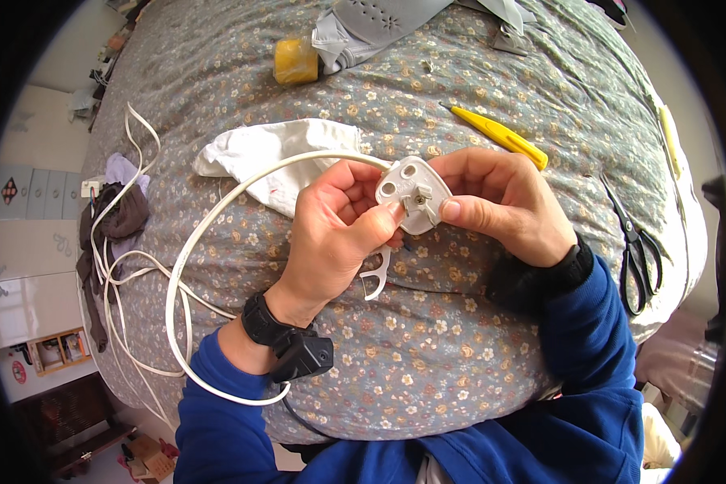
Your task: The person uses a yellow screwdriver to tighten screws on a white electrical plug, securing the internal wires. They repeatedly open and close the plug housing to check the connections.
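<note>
Both my hands hold a white power plug (393,190) over the bed, its metal pins facing up. My left hand (327,234) closes on the plug's left side, the thumb pressed near the pins. From the other side, my right hand (512,202) pinches the plug's edge between thumb and fingers. A white cable (192,242) leaves the plug's top and loops round to the left. Just below the plug, a small curved white plastic piece (381,274) lies beside my left fingers. Behind my left hand is a crumpled white cloth (278,153).
A yellow pen-shaped tool (500,136) with a dark tip lies beyond my right hand. Black scissors (633,250) rest at the right. A yellow tape roll (296,61) and a grey perforated item (379,28) sit at the back. Tangled white cord (117,266) hangs along the left edge.
</note>
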Tool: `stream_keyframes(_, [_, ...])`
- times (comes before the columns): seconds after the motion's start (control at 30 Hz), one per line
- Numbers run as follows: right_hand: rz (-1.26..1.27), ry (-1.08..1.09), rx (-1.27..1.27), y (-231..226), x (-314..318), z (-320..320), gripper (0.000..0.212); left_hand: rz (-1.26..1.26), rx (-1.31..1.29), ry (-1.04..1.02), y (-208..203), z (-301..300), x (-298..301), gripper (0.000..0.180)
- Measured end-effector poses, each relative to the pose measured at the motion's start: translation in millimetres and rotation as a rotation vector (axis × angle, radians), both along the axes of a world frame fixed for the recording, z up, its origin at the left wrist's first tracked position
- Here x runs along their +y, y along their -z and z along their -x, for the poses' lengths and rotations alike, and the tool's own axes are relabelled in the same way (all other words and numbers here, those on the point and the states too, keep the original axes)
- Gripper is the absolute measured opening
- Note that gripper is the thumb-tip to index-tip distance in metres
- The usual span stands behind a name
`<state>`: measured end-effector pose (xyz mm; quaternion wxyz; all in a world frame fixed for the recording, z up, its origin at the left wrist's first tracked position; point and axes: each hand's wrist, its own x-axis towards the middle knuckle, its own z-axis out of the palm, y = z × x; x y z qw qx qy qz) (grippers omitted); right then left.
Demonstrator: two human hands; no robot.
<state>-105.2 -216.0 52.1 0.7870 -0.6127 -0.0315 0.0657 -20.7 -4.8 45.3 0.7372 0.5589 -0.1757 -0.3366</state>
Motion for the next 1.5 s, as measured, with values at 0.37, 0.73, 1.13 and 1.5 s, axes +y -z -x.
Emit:
stream_keyframes(0.37, [0.041, 0.033, 0.07, -6, 4, 1, 0.025, -0.078, -0.036, 0.114, -5, -1, -3, 0.035])
stream_keyframes(0.73, [0.363, 0.202, -0.038, -5, -4, 0, 0.038, -0.073, -0.029, 0.03, 2, -4, -1, 0.023])
stream_keyframes(1.13, [1.184, 0.615, -0.452, -5, -17, -10, 0.022, 0.1, -0.368, -0.303, -11, -23, 10, 0.023])
stream_keyframes(1.5, [1.071, 0.55, -0.747, -38, 31, 21, 0.035, 0.023, -0.464, -0.381, -4, -32, 8, 0.021])
